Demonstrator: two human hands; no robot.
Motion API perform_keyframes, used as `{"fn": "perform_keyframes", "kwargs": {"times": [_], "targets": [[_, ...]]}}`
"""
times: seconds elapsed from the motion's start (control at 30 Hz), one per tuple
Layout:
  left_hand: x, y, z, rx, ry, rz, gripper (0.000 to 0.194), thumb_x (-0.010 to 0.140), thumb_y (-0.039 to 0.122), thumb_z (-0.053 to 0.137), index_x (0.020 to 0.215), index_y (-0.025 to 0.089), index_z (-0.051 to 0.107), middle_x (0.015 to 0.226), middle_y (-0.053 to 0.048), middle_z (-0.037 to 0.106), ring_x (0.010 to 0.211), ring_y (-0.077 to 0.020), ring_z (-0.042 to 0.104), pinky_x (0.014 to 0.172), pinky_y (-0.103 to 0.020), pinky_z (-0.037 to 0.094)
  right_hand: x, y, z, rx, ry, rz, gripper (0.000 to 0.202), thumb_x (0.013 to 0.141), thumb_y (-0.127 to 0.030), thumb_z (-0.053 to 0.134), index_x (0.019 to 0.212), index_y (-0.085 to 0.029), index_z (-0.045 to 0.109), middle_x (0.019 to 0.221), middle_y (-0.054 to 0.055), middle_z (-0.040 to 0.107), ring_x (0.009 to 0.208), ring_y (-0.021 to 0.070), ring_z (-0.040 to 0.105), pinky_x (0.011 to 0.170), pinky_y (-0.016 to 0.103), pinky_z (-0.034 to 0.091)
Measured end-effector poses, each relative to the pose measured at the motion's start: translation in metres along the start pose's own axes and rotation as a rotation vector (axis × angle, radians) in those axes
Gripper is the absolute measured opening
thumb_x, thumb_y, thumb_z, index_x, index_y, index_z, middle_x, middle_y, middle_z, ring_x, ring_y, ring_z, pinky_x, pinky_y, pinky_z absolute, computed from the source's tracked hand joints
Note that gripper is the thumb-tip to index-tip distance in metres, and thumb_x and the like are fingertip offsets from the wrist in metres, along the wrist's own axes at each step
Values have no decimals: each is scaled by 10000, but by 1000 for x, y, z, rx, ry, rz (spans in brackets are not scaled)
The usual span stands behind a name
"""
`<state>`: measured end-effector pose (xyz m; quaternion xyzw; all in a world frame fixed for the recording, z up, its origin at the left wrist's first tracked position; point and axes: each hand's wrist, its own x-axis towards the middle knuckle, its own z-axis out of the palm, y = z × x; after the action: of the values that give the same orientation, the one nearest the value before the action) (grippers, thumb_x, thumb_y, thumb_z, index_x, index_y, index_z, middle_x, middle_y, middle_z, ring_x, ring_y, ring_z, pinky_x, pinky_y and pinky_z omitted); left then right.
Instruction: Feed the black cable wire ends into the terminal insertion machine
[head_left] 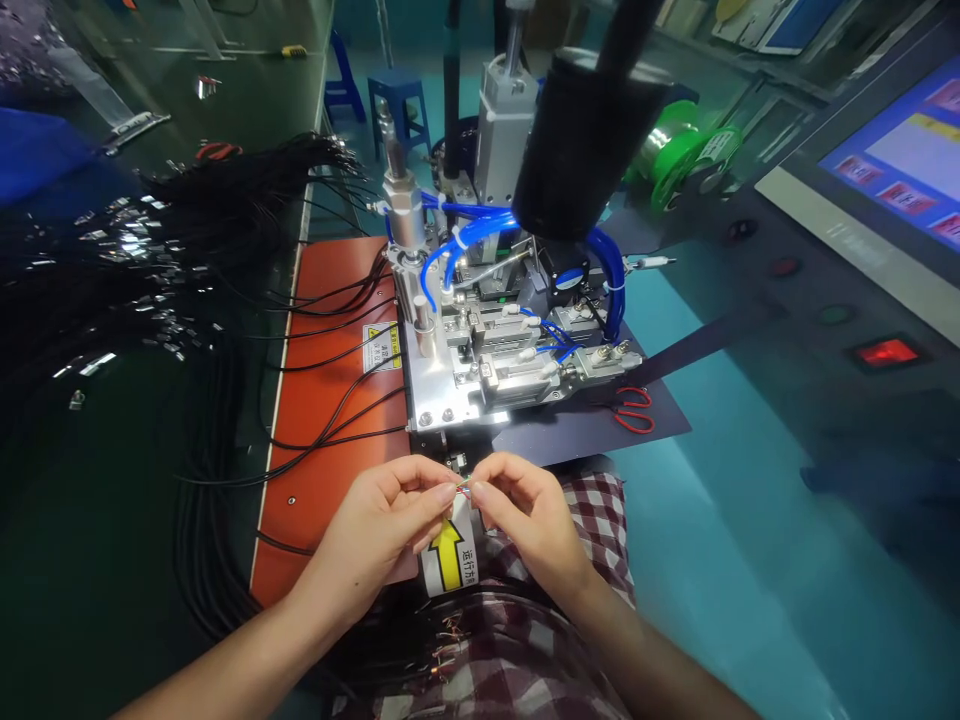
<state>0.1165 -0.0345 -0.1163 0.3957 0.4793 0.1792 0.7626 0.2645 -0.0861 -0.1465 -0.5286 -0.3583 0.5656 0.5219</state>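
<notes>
Close together at the machine's front edge, my left hand (394, 510) and my right hand (531, 512) both pinch with thumb and forefinger. Thin coloured wires (464, 487) show in the small gap between the fingertips, held from both sides. Under the hands is a white label (465, 560) with a yellow arrow. The metal machine (495, 360) with its small cylinders and blue air tubes stands just beyond the fingers. Black cables with bare copper ends (448, 640) lie across the checked cloth on my lap.
Black cables (322, 440) run over the orange plate (330, 270) from a large bundle at left. Red-handled scissors (636, 410) lie right of the machine. A black cylindrical fixture (581, 150) hangs above. A green spool (675, 155) and a touchscreen (907, 150) are at right.
</notes>
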Motion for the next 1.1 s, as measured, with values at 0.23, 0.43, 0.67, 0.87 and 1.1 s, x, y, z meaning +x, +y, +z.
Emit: {"fn": "perform_keyframes", "kwargs": {"times": [0.23,0.43,0.67,0.87,1.1], "targets": [[-5,2,-3,50,-120,-100,198,764,331,660,823,168,566,466,104,336,440,-43,224,407,-166,144,10,-11,-15,-35,-140,-39,122,831,-277,580,851,-181,654,697,-12,567,561,97,463,536,230,382],[-3,-4,-9,57,-223,-72,212,732,304,691,801,143,571,487,92,374,433,-33,254,412,-181,144,22,-22,-19,-32,-415,-19,141,774,-302,659,762,-166,693,747,9,575,654,125,509,593,263,389],[-2,-7,-13,87,-242,-74,196,728,294,698,784,140,590,480,88,387,423,-30,277,409,-181,160,20,-15,-14,-25,-308,30,204,675,-341,753,611,-162,681,657,-11,540,588,108,471,535,256,341],[-3,-3,-10,82,-213,-79,221,727,337,698,783,152,591,465,94,351,423,-35,237,404,-182,136,17,-11,-14,104,-210,84,221,689,-339,728,607,-159,629,570,-38,529,480,78,434,472,227,339],[-6,5,-4,107,-103,-123,249,742,390,673,791,174,559,461,102,322,441,-42,209,414,-167,161,-1,-1,-13,99,-109,76,164,719,-288,705,672,-162,612,616,-29,549,479,72,431,451,206,346]]}}
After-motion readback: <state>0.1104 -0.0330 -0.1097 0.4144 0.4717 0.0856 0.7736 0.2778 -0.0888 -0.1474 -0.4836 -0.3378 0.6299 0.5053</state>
